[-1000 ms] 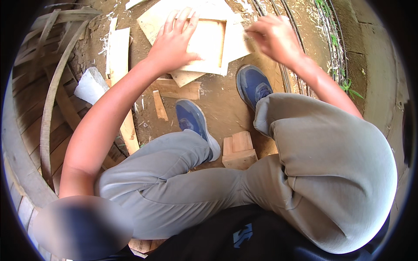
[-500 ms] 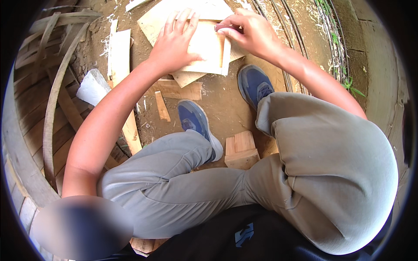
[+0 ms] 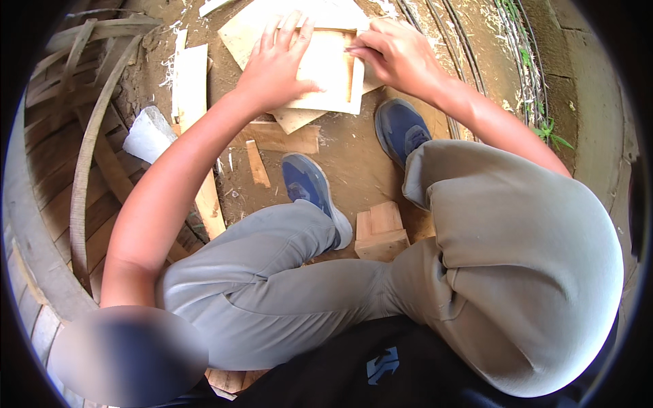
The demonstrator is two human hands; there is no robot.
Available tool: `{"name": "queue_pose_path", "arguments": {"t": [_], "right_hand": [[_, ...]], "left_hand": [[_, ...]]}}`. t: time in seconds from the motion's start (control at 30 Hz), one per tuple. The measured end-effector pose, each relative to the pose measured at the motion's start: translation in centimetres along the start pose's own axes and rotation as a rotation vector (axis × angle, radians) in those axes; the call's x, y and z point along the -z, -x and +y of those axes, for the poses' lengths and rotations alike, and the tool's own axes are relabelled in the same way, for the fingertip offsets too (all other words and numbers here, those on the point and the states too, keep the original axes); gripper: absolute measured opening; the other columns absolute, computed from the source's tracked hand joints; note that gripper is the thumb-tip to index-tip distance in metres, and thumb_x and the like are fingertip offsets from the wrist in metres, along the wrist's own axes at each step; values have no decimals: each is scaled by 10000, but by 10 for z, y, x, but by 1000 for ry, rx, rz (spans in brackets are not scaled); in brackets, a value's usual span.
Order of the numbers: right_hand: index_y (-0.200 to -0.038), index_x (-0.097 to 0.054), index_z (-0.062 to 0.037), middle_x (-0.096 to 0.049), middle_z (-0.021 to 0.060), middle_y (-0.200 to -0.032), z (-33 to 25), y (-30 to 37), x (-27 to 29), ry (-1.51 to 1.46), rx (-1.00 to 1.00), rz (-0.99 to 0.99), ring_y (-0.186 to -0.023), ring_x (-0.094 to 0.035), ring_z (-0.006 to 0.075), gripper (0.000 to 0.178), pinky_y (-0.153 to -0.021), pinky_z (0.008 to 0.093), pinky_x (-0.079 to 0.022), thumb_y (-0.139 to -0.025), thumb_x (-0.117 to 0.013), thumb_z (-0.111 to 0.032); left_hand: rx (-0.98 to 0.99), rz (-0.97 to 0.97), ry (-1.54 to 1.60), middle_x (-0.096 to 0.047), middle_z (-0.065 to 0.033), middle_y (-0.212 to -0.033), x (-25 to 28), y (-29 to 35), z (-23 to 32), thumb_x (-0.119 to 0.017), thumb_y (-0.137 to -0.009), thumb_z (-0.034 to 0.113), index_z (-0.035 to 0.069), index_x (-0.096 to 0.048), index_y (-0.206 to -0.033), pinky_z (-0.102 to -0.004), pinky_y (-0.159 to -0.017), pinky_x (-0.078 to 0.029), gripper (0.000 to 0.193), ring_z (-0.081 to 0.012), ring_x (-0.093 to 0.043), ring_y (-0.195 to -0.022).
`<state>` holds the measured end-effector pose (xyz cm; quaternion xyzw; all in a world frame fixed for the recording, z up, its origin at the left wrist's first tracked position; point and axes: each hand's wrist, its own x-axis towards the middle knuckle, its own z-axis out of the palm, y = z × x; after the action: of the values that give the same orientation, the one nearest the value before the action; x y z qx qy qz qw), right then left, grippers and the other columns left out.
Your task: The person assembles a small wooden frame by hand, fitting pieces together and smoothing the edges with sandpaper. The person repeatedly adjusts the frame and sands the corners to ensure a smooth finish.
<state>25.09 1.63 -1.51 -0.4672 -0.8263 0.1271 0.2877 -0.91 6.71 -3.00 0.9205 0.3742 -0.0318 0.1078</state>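
Note:
A pale wooden panel with a raised rim lies at the top middle on larger flat boards. My left hand rests flat on the panel's left part, fingers spread and thumb stretched out over its surface. At the panel's right rim is my right hand, its fingers pinched together. Between those fingertips a sliver of a small dark reddish-brown piece shows; the fingers cover the rest of it. Strong light washes out the panel's upper part.
Long planks and a whitish block lie to the left, beside a curved slatted wooden structure. A small wood block sits between my legs. Dark rods and wood shavings lie on the dirt at right.
My right hand has shifted slightly rightward along the panel's rim, its fingers more curled over the reddish-brown piece. My left hand stays flat on the panel.

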Motion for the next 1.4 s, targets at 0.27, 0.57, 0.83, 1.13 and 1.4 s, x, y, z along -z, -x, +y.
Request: {"name": "queue_pose_path", "arguments": {"t": [0.27,0.57,0.83,1.13,1.4], "right_hand": [[-987,-748,-53,-627,125,-836,7,-6,-10,-68,-48,-64,-824,-635,333,124,-754,438,-501,-929,-730,-161],[-1023,-773,-79,-642,116,-840,4,-10,-1,-74,-21,-101,-846,-647,324,121,-771,429,-515,-936,-729,-150],[-955,-758,-55,-665,174,-817,3,-7,0,-96,-129,-135,-818,-663,369,122,-725,449,-527,-913,-717,-162],[-936,-746,-42,-684,221,-817,3,-6,1,-144,-124,-141,-775,-669,408,141,-702,464,-534,-899,-707,-173],[-1034,-780,-82,-687,121,-881,6,7,2,-40,-134,-138,-840,-661,310,117,-754,422,-516,-945,-733,-142]], "left_hand": [[5,1,-17,-218,-194,-1682,0,0,0,-824,-790,526,127,-164,-1666,-535,-1247,-288,1167,-443,-131,-1562],[63,-253,-64,-236,-320,-1648,14,-7,4,-765,-827,589,-35,-212,-1615,-556,-1256,-216,1148,-513,-232,-1519],[8,-240,-89,-217,-301,-1662,19,-12,5,-765,-823,590,-40,-205,-1613,-564,-1255,-211,1156,-502,-201,-1533],[31,-250,24,-290,-332,-1618,31,-10,10,-791,-811,574,-22,-219,-1616,-562,-1243,-239,1153,-516,-285,-1496],[27,-255,-23,-291,-343,-1613,29,-6,9,-778,-816,587,-33,-235,-1610,-549,-1239,-249,1145,-515,-290,-1492]]}}
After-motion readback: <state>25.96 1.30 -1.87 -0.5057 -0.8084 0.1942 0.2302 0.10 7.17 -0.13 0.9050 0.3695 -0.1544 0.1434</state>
